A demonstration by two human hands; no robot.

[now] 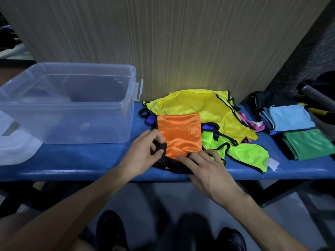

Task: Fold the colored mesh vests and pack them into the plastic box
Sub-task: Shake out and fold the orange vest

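My shoes [112,230] stand on the floor below the blue worktop [81,160]. On its near edge lies the orange vest [179,134], folded to a flat square, and I take it as my landmark. My left hand [145,153] is at its near left corner, thumb and fingers pinching the black trim there. My right hand [204,165] lies at its near right edge, fingers fairly straight and pressing down on the black straps and the hem. Just right of the orange vest a lime green vest [244,153] sprawls unfolded, a white label at its end. Behind the orange vest a yellow vest [199,104] lies heaped, with blue and pink cloth peeking from under it. Left of the orange vest stands the clear plastic box [72,105], open on top. Far right of it sit folded green cloths [308,144] and, behind those, folded light blue cloths [288,116].
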